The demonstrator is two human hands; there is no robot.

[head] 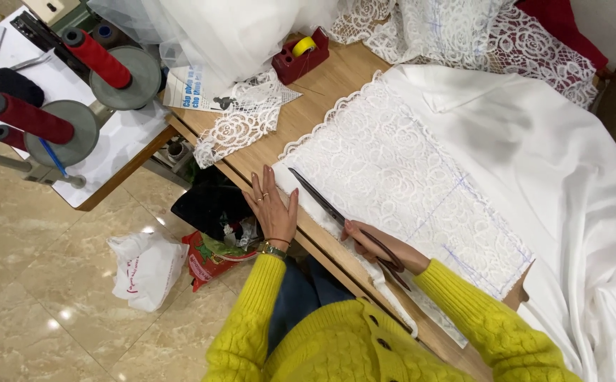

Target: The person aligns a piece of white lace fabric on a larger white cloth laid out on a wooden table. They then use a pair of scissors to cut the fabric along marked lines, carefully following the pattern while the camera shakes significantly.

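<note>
A panel of white floral lace (400,177) marked with blue lines lies flat on a wooden table (336,78). My right hand (371,244) grips long dark scissors (322,201); their blades lie along the lace's near edge, pointing away from me. My left hand (272,209) rests flat, fingers spread, on the table edge at the lace's near corner, just left of the blades. Both arms wear yellow knit sleeves.
Plain white fabric (555,184) covers the table's right side. A red tape dispenser (301,55), a lace scrap (240,124) and white tulle (223,28) sit at the far end. Red thread cones (99,58) stand on the left. Plastic bags (148,269) lie on the tiled floor.
</note>
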